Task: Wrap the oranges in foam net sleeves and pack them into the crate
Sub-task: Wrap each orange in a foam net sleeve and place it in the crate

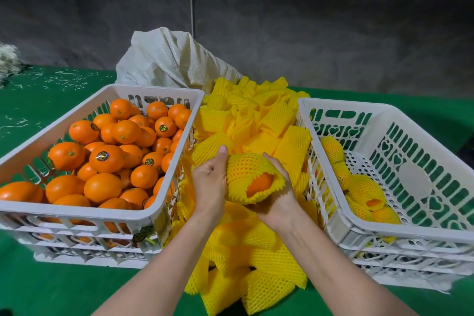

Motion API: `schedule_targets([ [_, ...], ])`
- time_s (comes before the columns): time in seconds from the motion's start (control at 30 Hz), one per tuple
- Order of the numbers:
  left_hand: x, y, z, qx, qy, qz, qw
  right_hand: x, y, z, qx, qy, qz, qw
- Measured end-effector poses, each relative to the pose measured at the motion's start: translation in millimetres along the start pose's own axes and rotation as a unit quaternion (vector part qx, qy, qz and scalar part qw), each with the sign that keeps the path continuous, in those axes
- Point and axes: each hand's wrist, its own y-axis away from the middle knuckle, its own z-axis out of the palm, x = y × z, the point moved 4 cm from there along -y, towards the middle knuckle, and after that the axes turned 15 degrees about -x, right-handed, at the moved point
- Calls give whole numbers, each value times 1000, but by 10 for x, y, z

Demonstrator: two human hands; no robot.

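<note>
Between the two crates I hold an orange (pixel 259 183) inside a yellow foam net sleeve (pixel 250 170); the fruit shows through the sleeve's open near end. My left hand (pixel 210 177) grips the sleeve's left side with the thumb on top. My right hand (pixel 278 191) cups it from the right and below. A white crate (pixel 107 209) on the left is full of bare oranges (pixel 106 159). The white crate (pixel 364 235) on the right holds several sleeved oranges (pixel 364 191) along its left wall.
A heap of loose yellow foam sleeves (pixel 256 123) fills the gap between the crates and spills toward me. A white woven sack (pixel 169 59) lies behind it. Both crates sit on other white crates on the green table (pixel 51 290).
</note>
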Motion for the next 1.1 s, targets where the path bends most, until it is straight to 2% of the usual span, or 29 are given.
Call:
schedule_targets([
  [0.23,12,-29,33,-44,11,-42,998,-16,7,3,-50,17,-45,998],
  [0.3,-28,-38,15,-63,-19,-109,992,-70,10,-6,-39,51,-76,995],
  [0.37,-81,-17,18,-126,-22,-224,966,-140,20,-6,-27,105,-108,988],
  [0.43,-81,55,84,-214,38,-310,925,-224,41,-20,-15,176,-153,972],
  [0.53,-61,113,186,-237,139,-367,888,-271,60,-51,-12,276,-183,943],
  [0.8,-77,66,182,-276,101,-380,877,-353,72,-142,-30,360,-235,902],
  [0.9,-41,93,229,-282,153,-370,872,-362,73,-169,-19,386,-240,890],
  [1.0,-36,74,258,-223,159,-349,896,-332,123,-171,-5,404,-236,884],
  [1.1,-6,56,277,-153,116,-335,922,-261,248,-119,-44,432,-259,863],
])
